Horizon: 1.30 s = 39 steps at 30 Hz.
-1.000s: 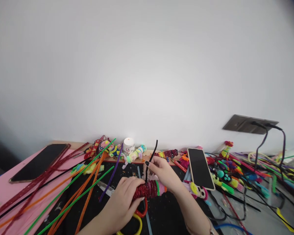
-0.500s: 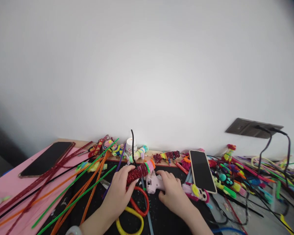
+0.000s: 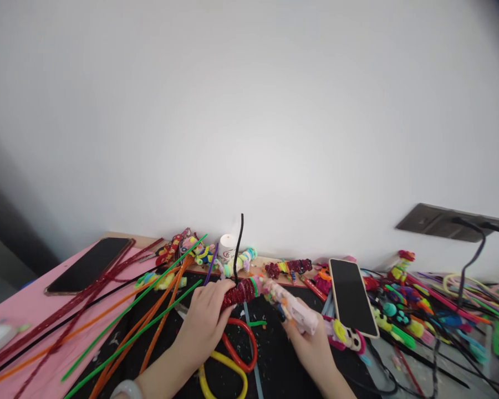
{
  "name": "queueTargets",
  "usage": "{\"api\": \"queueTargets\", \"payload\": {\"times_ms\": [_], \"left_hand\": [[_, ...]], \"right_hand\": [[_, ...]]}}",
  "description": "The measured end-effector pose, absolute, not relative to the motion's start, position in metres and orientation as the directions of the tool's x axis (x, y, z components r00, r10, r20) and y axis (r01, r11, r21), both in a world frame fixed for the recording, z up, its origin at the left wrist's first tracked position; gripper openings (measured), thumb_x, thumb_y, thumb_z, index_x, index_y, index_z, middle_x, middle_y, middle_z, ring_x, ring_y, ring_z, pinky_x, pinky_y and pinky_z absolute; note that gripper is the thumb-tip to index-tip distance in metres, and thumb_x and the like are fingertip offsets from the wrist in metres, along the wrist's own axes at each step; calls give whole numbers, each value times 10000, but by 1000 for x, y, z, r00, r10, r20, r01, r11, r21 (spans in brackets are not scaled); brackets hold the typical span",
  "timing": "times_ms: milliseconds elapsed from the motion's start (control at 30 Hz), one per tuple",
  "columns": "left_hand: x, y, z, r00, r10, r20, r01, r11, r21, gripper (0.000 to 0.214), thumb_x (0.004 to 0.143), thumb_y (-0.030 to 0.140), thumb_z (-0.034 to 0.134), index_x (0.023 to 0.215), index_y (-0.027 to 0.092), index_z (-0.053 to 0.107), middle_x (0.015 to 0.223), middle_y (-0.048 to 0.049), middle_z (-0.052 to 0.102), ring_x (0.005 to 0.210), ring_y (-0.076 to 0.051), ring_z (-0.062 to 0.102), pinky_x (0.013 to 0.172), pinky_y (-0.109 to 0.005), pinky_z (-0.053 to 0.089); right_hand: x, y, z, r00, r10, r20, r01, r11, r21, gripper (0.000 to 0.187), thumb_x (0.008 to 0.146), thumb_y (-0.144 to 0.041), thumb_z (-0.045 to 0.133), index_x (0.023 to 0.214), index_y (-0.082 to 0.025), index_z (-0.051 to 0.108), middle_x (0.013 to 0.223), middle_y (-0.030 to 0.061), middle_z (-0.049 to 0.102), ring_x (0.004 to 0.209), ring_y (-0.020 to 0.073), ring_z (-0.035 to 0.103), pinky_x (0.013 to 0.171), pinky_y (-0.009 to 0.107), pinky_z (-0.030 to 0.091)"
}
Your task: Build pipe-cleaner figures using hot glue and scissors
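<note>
Closest, one pair of scissors (image 3: 255, 346) with two plastic handle loops, red and yellow, lies on the black-topped bench (image 3: 280, 366). Beyond, the left hand (image 3: 208, 313) has its grip clamped around one glittery dark-red fuzzy cylinder (image 3: 236, 295), banded pink and green towards its right end; the right hand's (image 3: 310, 338) grip is clamped on one pale-pink plastic glue gun (image 3: 300, 310), nozzle near that end. One thin black fuzzy stem (image 3: 238, 244) rises above the left hand. Farther back stands one white round container (image 3: 228, 245).
</note>
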State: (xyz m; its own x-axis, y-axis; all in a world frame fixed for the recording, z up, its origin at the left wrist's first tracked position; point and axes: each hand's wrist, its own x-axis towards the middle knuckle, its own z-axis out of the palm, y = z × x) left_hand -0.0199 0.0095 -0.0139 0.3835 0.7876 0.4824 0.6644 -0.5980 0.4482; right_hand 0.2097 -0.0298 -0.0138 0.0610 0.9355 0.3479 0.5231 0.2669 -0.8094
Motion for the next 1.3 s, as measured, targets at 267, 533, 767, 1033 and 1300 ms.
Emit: {"api": "queueTargets", "payload": {"times_ms": [267, 533, 767, 1033, 1300], "left_hand": [[-18, 10, -12, 380, 803, 460, 666, -582, 467, 283, 866, 152, 407, 1143, 214, 411, 1076, -84, 587, 966, -245, 534, 826, -419, 374], [-16, 8, -7, 391, 800, 455, 678, -584, 446, 288, 849, 108, 402, 1118, 203, 438, 1062, -72, 596, 940, -235, 531, 799, -383, 359], [-15, 7, -5, 403, 799, 446, 683, -587, 433, 308, 837, 71, 399, 1115, 198, 443, 1090, -68, 595, 942, -227, 524, 795, -371, 344], [-14, 6, -5, 410, 790, 456, 690, -596, 411, 312, 837, 70, 403, 1115, 202, 454, 1102, -62, 602, 948, -224, 531, 794, -364, 344], [-14, 6, -5, 413, 785, 462, 683, -602, 414, 332, 829, 71, 405, 1126, 213, 448, 1108, -65, 605, 957, -226, 538, 791, -364, 357]], "right_hand": [[192, -37, -8, -93, 940, 327, 573, 319, -755, 92, 775, -224, 514, 694, -181, 511, 593, -18, 506, 508, 128, 462, 482, 206, 383], [187, -38, -6, -134, 947, 292, 574, 314, -756, 92, 786, -201, 505, 702, -178, 480, 614, -27, 478, 530, 115, 437, 499, 202, 340], [187, -36, -6, -151, 946, 288, 589, 320, -742, 112, 803, -215, 496, 701, -179, 468, 609, -32, 459, 523, 111, 428, 491, 203, 327], [186, -35, -6, -144, 942, 304, 619, 326, -715, 106, 804, -229, 494, 711, -180, 481, 612, -28, 471, 520, 117, 454, 490, 205, 341], [186, -35, -7, -137, 933, 334, 637, 341, -692, 101, 792, -200, 478, 693, -183, 469, 605, -27, 462, 514, 121, 462, 488, 207, 349]]}}
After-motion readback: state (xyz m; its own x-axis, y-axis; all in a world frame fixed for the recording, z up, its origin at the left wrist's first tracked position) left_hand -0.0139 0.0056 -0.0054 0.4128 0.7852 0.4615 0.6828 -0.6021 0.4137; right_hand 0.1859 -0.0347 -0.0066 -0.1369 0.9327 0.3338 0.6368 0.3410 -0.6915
